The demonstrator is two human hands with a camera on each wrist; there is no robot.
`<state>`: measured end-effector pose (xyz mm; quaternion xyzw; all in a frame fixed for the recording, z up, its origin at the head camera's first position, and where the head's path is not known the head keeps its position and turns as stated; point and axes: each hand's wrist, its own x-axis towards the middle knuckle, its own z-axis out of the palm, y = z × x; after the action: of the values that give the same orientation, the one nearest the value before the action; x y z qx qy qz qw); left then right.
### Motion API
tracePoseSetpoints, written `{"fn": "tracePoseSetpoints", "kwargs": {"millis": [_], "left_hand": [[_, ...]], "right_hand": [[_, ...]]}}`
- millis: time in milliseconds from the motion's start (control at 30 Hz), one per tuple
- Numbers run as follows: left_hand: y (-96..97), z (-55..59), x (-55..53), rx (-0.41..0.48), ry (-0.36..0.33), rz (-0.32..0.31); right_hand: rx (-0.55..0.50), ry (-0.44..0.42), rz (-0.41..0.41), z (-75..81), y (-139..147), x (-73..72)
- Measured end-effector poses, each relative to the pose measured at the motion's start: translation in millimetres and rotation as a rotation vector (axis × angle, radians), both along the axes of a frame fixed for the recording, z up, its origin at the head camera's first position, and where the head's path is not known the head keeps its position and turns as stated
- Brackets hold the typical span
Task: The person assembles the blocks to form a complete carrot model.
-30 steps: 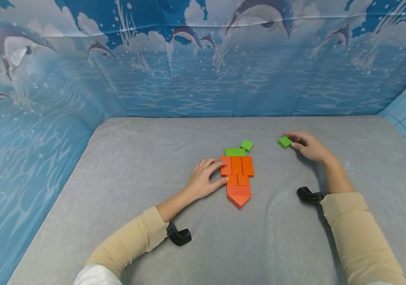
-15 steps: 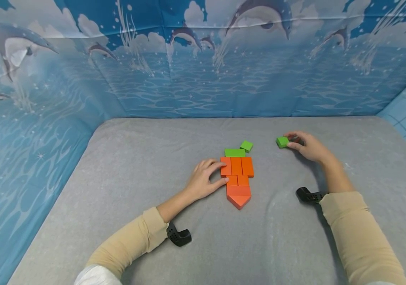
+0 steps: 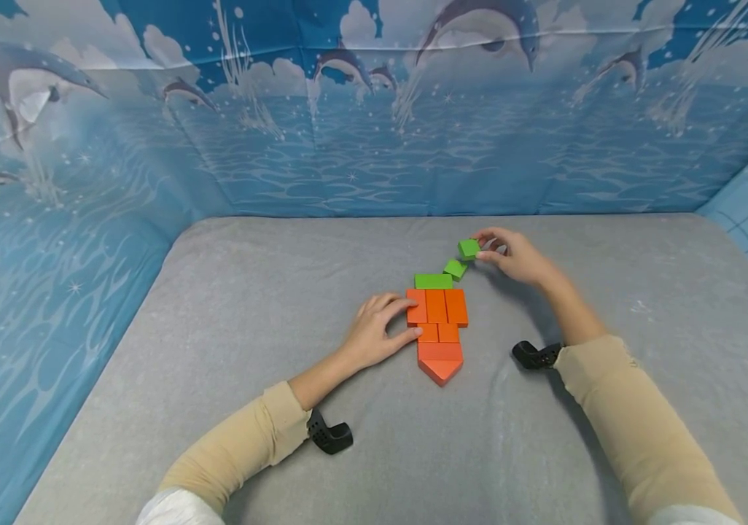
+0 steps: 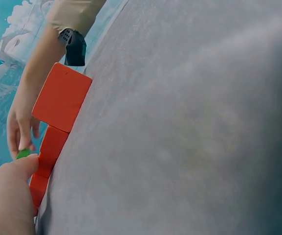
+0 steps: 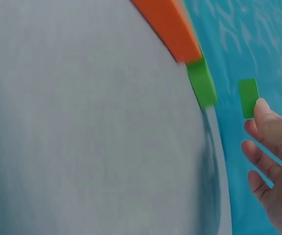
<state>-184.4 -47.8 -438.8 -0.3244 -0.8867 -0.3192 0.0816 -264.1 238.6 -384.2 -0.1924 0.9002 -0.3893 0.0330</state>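
Note:
Between the thumb and fingertips of my right hand (image 3: 515,255) is a small green block (image 3: 469,249), pinched and held up above the cloth; the right wrist view shows this same green block (image 5: 249,99) from the side. Just below it in the head view lies another small green block (image 3: 456,270), turned at an angle. A longer green block (image 3: 433,281) sits along the far side of the orange blocks (image 3: 436,306), which form a compact figure. At the near end is a red-orange triangular block (image 3: 440,370). My left hand (image 3: 374,332) touches the figure's left side with spread finger and thumb.
Grey cloth (image 3: 269,292) covers the surface under the blocks. A blue dolphin-print curtain (image 3: 374,160) rises behind and along the left. Black wrist cameras (image 3: 330,435) jut out from both forearms.
My right hand has carried its green block left, from well right of the figure to just beyond the angled green block. My left hand has stayed at the orange blocks.

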Motion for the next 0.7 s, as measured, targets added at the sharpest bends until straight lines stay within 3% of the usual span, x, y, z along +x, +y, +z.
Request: {"fn": "tracePoseSetpoints", "kwargs": {"millis": [267,700], "left_hand": [[0.2,1.9,0.7,-0.01,-0.007,0.003],[-1.0,-0.6,-0.9,-0.003,-0.002,-0.004]], "right_hand": [[-0.004,-0.033,0.088,-6.1,-35.6,-10.6],[0.087,0.004,0.152,-9.5,-68.1,-15.7]]}}
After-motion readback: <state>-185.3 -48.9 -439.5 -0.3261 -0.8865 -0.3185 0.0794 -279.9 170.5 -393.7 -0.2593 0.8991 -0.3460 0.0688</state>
